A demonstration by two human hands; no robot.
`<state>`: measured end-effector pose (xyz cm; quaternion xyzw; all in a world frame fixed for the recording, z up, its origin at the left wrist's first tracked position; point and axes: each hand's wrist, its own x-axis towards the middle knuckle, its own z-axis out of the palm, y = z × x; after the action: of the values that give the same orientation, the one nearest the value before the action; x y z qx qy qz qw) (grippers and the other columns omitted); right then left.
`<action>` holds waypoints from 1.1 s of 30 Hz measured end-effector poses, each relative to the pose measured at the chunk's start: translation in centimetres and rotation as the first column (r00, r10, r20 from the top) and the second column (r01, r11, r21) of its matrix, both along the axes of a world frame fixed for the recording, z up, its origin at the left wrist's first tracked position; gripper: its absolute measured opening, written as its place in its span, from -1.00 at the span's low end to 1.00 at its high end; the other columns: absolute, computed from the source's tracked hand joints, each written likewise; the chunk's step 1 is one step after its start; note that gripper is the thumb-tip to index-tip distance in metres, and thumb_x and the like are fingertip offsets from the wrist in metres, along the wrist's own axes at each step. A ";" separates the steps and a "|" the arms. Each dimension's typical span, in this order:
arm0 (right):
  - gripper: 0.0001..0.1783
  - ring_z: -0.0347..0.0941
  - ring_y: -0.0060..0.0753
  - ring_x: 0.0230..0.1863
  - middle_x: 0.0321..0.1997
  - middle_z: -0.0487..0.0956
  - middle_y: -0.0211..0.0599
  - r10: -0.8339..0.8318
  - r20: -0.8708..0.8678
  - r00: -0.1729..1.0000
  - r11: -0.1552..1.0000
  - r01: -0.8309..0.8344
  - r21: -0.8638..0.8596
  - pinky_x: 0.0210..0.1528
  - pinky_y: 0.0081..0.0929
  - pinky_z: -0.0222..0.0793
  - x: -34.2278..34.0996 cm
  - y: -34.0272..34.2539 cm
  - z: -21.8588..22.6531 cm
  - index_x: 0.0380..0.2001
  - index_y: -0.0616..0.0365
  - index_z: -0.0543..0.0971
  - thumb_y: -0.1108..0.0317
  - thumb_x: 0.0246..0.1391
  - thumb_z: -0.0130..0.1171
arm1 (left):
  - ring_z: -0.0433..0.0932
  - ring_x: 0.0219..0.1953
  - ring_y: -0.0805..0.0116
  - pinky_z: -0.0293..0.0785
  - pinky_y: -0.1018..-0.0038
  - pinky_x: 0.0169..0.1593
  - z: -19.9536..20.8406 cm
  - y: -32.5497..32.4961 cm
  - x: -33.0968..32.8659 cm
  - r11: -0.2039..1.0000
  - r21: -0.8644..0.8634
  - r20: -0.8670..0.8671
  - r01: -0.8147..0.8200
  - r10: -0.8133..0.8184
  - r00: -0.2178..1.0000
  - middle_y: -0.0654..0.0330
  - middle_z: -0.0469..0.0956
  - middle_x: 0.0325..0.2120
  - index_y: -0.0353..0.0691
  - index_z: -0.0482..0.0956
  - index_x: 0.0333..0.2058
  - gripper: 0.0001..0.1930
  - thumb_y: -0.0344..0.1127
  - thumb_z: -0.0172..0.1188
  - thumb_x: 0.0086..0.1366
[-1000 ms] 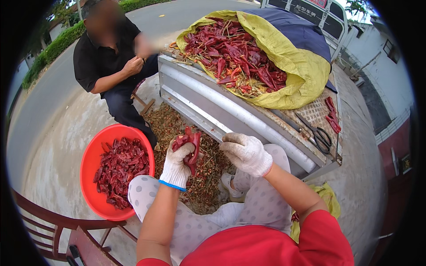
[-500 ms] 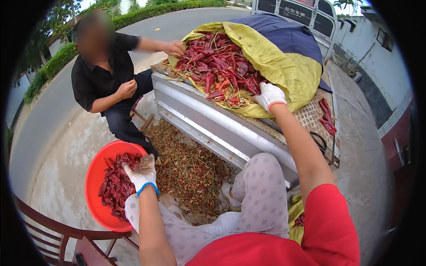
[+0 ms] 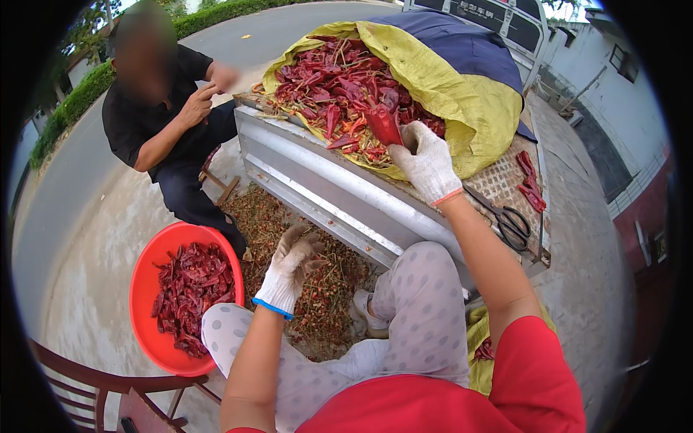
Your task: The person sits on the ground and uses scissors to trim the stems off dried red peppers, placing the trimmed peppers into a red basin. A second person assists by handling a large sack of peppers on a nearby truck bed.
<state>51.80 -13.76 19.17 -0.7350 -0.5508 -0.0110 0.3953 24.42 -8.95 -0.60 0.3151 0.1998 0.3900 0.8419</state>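
Observation:
Pinched in my gloved right hand [image 3: 426, 162] is a large red chili pepper [image 3: 383, 125], held at the near edge of a heap of dried red chilies [image 3: 332, 79]. The heap spills from an open yellow woven sack [image 3: 476, 126] on the truck bed. My left hand [image 3: 290, 263], in a white glove with a blue cuff, hangs in front of the truck's side panel with its fingers apart and nothing in them. Below it lies a litter of stems and scraps [image 3: 325, 303] on the ground. A red basin [image 3: 144, 299] holding more chilies stands left of my knee.
Black scissors [image 3: 509, 224] lie on the truck bed beside my right forearm, with loose chilies [image 3: 531, 184] past them. A person in black [image 3: 155, 108] sits at the far left, both hands raised. A wooden chair [image 3: 79, 372] stands at lower left.
My right hand has drawn back from the heap with a chili. My left hand has moved right, away from the basin. The other person's hand has left the heap.

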 end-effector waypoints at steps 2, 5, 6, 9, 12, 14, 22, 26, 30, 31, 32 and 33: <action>-0.69 0.54 0.12 -0.30 -0.37 0.59 0.00 0.129 -0.040 0.991 0.987 -0.133 -0.087 -0.20 -0.14 0.45 -4.8 -1.9 -2.9 -0.37 0.19 0.53 0.15 -0.05 0.25 | 0.54 0.03 0.19 0.56 0.17 -0.01 0.4 -0.2 0.5 0.998 0.060 0.074 0.027 -0.031 0.997 0.10 0.53 0.03 -0.04 0.34 0.18 -0.41 -0.20 0.36 0.20; -0.74 0.51 0.10 -0.32 -0.40 0.54 -0.05 0.244 -0.014 0.970 0.966 -0.244 -0.079 -0.24 -0.07 0.43 -9.6 -4.0 -8.6 -0.43 0.17 0.49 0.22 -0.07 0.25 | 0.57 -0.04 0.23 0.58 0.27 -0.04 2.6 -1.7 1.5 0.980 0.144 0.124 0.138 -0.156 0.980 0.14 0.54 0.00 -0.17 0.32 0.18 -0.41 -0.21 0.33 0.23; -0.75 0.50 0.10 -0.32 -0.39 0.53 -0.06 0.271 0.003 0.963 0.959 -0.270 -0.085 -0.24 -0.05 0.43 -10.5 -4.3 -10.0 -0.42 0.16 0.48 0.24 -0.08 0.24 | 0.60 -0.11 0.28 0.60 0.35 -0.09 3.1 -2.3 1.4 0.989 0.108 0.068 0.103 -0.110 0.992 0.16 0.57 -0.04 -0.21 0.37 0.14 -0.51 -0.25 0.27 0.28; -0.67 0.52 0.11 -0.27 -0.32 0.54 -0.06 0.280 -0.082 0.956 0.946 -0.290 -0.148 -0.18 -0.08 0.44 -12.3 -5.2 -12.0 -0.30 0.16 0.47 0.23 -0.10 0.29 | 0.63 -0.17 0.30 0.65 0.41 -0.16 2.3 -2.2 1.4 0.992 -0.086 0.039 -0.094 0.097 0.994 0.12 0.60 -0.12 -0.23 0.46 -0.01 -0.73 -0.33 0.18 0.35; -0.51 0.55 0.02 -0.20 -0.26 0.57 -0.04 0.179 -0.324 0.929 0.939 -0.259 -0.224 -0.09 -0.18 0.45 -12.7 -5.2 -11.2 -0.13 0.19 0.46 0.20 -0.11 0.35 | 0.64 -0.22 0.28 0.66 0.40 -0.16 3.0 -1.7 0.7 0.976 -0.112 0.025 -0.189 0.193 0.981 0.07 0.61 -0.18 -0.28 0.46 -0.07 -0.75 -0.39 0.20 0.30; -0.40 0.56 -0.12 -0.16 -0.24 0.59 -0.07 0.098 -0.520 0.849 0.938 -0.253 -0.236 -0.05 -0.26 0.44 -11.3 -4.8 -10.7 -0.01 0.23 0.45 0.21 -0.11 0.38 | 0.62 -0.26 0.33 0.62 0.44 -0.22 3.7 -1.9 0.6 0.991 -0.010 -0.081 -0.136 0.135 0.988 0.12 0.61 -0.23 -0.29 0.48 -0.06 -0.71 -0.40 0.25 0.26; -0.54 0.51 0.09 -0.13 -0.23 0.57 0.01 0.378 -0.246 0.892 0.883 -0.428 -0.194 -0.06 -0.21 0.43 -10.5 -3.1 -7.6 -0.17 0.17 0.63 0.03 0.00 0.28 | 0.56 -0.13 0.48 0.52 0.50 -0.02 3.2 -2.2 1.8 0.882 0.470 -0.415 -0.020 0.242 0.877 0.18 0.58 -0.13 -0.36 0.43 0.05 -0.54 -0.60 0.26 0.14; -0.71 0.53 0.00 -0.20 -0.28 0.57 -0.08 0.580 0.082 0.810 0.814 -0.573 -0.091 -0.15 -0.19 0.45 -10.5 -2.8 -8.0 -0.28 0.10 0.65 0.14 0.04 0.23 | 0.53 -0.08 0.47 0.49 0.50 0.02 4.0 -3.4 1.5 0.906 0.422 -0.274 0.026 0.100 0.957 0.21 0.54 -0.08 -0.35 0.40 0.11 -0.52 -0.60 0.20 0.19; -0.78 0.54 -0.05 -0.25 -0.35 0.56 -0.15 0.590 0.280 0.757 0.793 -0.609 -0.023 -0.20 -0.18 0.46 -9.9 -2.9 -8.4 -0.33 0.04 0.66 0.16 0.05 0.23 | 0.52 -0.32 0.52 0.49 0.56 -0.24 4.3 -3.7 1.0 0.919 0.375 -0.288 0.118 -0.005 0.957 0.26 0.56 -0.29 -0.32 0.49 -0.03 -0.67 -0.53 0.19 0.21; -0.82 0.57 -0.16 -0.31 -0.34 0.60 -0.14 0.560 0.215 0.800 0.821 -0.572 -0.012 -0.23 -0.28 0.48 -10.0 -3.3 -8.5 -0.36 0.20 0.63 0.31 0.03 0.25 | 0.53 -0.37 0.51 0.48 0.56 -0.29 5.1 -3.8 0.8 0.925 0.349 -0.328 0.152 -0.031 0.944 0.26 0.56 -0.35 -0.33 0.51 -0.08 -0.72 -0.53 0.20 0.20; -0.83 0.56 -0.25 -0.33 -0.37 0.60 -0.19 0.525 -0.014 0.851 0.851 -0.525 -0.021 -0.25 -0.33 0.46 -10.3 -3.6 -8.2 -0.36 0.21 0.63 0.32 0.06 0.22 | 0.54 -0.42 0.50 0.47 0.55 -0.34 6.1 -3.9 0.8 0.928 0.327 -0.362 0.182 -0.055 0.931 0.27 0.56 -0.40 -0.33 0.53 -0.14 -0.76 -0.53 0.20 0.18; -0.83 0.54 -0.35 -0.34 -0.40 0.59 -0.24 0.456 -0.241 0.857 0.877 -0.479 -0.043 -0.27 -0.38 0.45 -10.8 -4.1 -7.8 -0.36 0.22 0.62 0.33 0.10 0.20 | 0.46 -0.56 0.53 0.38 0.58 -0.46 6.5 -4.4 1.1 0.932 0.337 -0.322 0.136 -0.022 0.947 0.30 0.51 -0.51 -0.31 0.55 -0.22 -0.84 -0.48 0.20 0.19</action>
<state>40.95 -17.82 11.40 -0.5946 -0.6646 0.1960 0.4079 25.49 -13.36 5.88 0.5272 0.2438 0.3300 0.7441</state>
